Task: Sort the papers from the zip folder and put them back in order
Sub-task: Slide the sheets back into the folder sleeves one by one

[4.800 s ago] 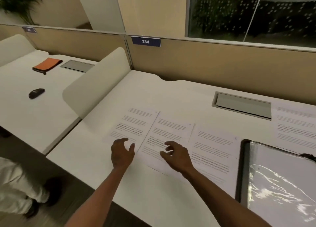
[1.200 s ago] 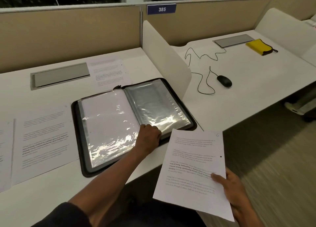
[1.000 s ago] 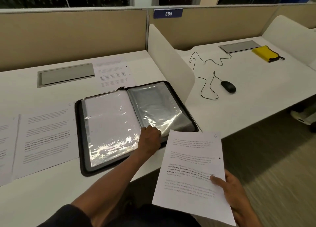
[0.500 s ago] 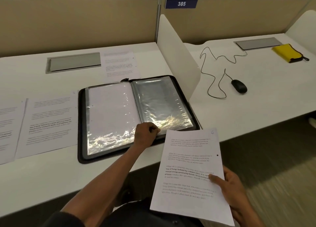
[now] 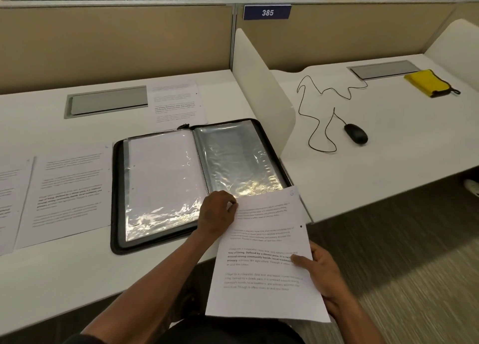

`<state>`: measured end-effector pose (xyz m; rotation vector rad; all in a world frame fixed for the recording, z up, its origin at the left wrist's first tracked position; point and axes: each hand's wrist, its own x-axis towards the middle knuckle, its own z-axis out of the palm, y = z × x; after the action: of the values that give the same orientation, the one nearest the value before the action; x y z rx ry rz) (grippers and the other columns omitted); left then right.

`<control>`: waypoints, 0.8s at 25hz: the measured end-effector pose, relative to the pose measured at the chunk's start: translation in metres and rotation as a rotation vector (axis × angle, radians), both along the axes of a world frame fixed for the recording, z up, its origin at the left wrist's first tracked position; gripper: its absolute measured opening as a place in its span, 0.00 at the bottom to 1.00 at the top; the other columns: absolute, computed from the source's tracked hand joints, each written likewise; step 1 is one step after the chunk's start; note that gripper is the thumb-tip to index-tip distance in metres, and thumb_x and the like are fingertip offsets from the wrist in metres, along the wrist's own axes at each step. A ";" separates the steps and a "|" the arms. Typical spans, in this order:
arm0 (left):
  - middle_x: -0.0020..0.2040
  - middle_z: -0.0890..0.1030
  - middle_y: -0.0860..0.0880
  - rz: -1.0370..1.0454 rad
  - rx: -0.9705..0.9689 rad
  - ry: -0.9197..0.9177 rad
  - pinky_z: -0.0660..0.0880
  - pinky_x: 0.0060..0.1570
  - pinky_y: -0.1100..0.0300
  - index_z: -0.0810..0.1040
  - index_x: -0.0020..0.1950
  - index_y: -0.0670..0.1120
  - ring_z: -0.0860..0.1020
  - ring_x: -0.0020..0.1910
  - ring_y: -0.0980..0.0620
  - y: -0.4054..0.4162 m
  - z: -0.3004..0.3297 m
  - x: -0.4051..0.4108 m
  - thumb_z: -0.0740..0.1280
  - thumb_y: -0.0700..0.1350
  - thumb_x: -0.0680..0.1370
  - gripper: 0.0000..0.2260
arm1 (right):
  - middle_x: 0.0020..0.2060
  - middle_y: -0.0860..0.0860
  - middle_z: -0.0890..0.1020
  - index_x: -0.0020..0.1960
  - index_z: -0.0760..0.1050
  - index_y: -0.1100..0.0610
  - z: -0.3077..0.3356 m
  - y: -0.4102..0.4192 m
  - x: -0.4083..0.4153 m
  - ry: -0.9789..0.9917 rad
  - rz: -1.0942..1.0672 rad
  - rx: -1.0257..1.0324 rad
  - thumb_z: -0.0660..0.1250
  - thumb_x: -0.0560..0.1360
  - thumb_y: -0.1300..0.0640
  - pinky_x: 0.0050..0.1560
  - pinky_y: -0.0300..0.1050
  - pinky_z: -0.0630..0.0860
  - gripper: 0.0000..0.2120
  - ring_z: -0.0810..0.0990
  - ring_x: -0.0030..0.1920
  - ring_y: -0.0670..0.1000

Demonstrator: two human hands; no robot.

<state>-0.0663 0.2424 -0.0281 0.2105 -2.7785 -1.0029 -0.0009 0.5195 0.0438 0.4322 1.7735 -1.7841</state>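
The black zip folder (image 5: 118, 201) lies open on the white desk, its clear plastic sleeves spread left and right. My left hand (image 5: 216, 212) pinches the bottom edge of a right-hand sleeve (image 5: 238, 157) near the spine. My right hand (image 5: 317, 271) holds a printed sheet (image 5: 261, 279) by its right edge, the sheet's top overlapping the folder's lower right corner. Another printed page (image 5: 70, 188) lies on the desk left of the folder, a further one (image 5: 7, 201) at the left edge, and one page (image 5: 176, 101) behind the folder.
A white divider panel (image 5: 259, 84) stands right of the folder. Beyond it lie a black mouse (image 5: 355, 133) with its cable and a yellow pouch (image 5: 429, 83). A grey cable hatch (image 5: 107, 101) sits at the desk's back. Carpeted floor is at the lower right.
I turned from the pages at the left to the folder. Over the last second my right hand brought the sheet up toward the folder, its top now over the lower right corner; my left hand stays on the sleeve.
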 end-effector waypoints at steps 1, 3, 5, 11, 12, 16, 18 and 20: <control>0.43 0.83 0.51 -0.024 -0.043 0.000 0.73 0.47 0.55 0.84 0.43 0.46 0.79 0.44 0.49 0.001 0.000 0.000 0.71 0.44 0.75 0.03 | 0.55 0.60 0.85 0.62 0.78 0.60 -0.004 -0.002 -0.003 -0.017 0.015 -0.013 0.67 0.77 0.69 0.50 0.60 0.82 0.14 0.85 0.52 0.64; 0.44 0.83 0.50 -0.061 -0.120 0.015 0.73 0.47 0.55 0.84 0.43 0.46 0.79 0.44 0.48 0.001 0.001 -0.002 0.71 0.43 0.75 0.03 | 0.54 0.61 0.85 0.62 0.77 0.62 -0.012 -0.006 -0.009 -0.053 0.039 -0.041 0.66 0.78 0.69 0.49 0.58 0.82 0.14 0.85 0.52 0.65; 0.44 0.83 0.49 -0.071 -0.158 0.055 0.74 0.46 0.54 0.84 0.45 0.45 0.80 0.43 0.46 0.002 -0.001 -0.003 0.71 0.42 0.74 0.03 | 0.56 0.62 0.84 0.64 0.76 0.63 -0.021 -0.007 -0.012 -0.102 0.064 -0.071 0.64 0.78 0.70 0.51 0.59 0.82 0.15 0.84 0.54 0.65; 0.52 0.83 0.49 -0.179 -0.325 0.049 0.73 0.51 0.49 0.82 0.59 0.47 0.80 0.48 0.46 0.018 -0.006 -0.013 0.70 0.44 0.74 0.14 | 0.59 0.63 0.83 0.67 0.75 0.60 -0.040 0.001 -0.020 -0.186 0.123 -0.105 0.64 0.78 0.69 0.63 0.69 0.75 0.18 0.82 0.58 0.67; 0.50 0.84 0.49 -0.192 -0.341 0.045 0.72 0.51 0.50 0.82 0.58 0.47 0.79 0.47 0.46 0.022 -0.005 -0.018 0.69 0.44 0.75 0.12 | 0.58 0.62 0.83 0.67 0.75 0.60 -0.041 0.001 -0.023 -0.190 0.117 -0.097 0.64 0.78 0.69 0.62 0.68 0.76 0.18 0.82 0.58 0.67; 0.45 0.83 0.51 -0.199 -0.368 0.047 0.67 0.49 0.53 0.83 0.52 0.49 0.77 0.45 0.48 0.039 -0.002 -0.034 0.65 0.45 0.77 0.09 | 0.54 0.59 0.86 0.64 0.77 0.55 -0.043 -0.002 -0.037 -0.167 0.066 -0.003 0.63 0.83 0.55 0.60 0.64 0.79 0.12 0.85 0.54 0.62; 0.44 0.83 0.51 -0.205 -0.341 0.060 0.65 0.49 0.54 0.84 0.52 0.48 0.78 0.45 0.49 0.049 0.000 -0.041 0.65 0.45 0.77 0.09 | 0.53 0.56 0.86 0.64 0.77 0.52 -0.046 -0.004 -0.045 -0.116 0.051 0.059 0.62 0.83 0.52 0.58 0.64 0.80 0.12 0.86 0.53 0.59; 0.45 0.84 0.51 -0.216 -0.328 0.069 0.66 0.49 0.54 0.85 0.52 0.48 0.79 0.44 0.49 0.058 0.002 -0.049 0.66 0.45 0.77 0.09 | 0.53 0.55 0.86 0.64 0.77 0.52 -0.046 -0.004 -0.054 -0.075 0.055 0.082 0.62 0.83 0.55 0.57 0.65 0.80 0.11 0.86 0.52 0.58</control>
<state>-0.1151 0.3005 -0.0260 -0.1687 -2.8909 -0.5638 -0.0549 0.5152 -0.0018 0.4725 1.7941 -1.6410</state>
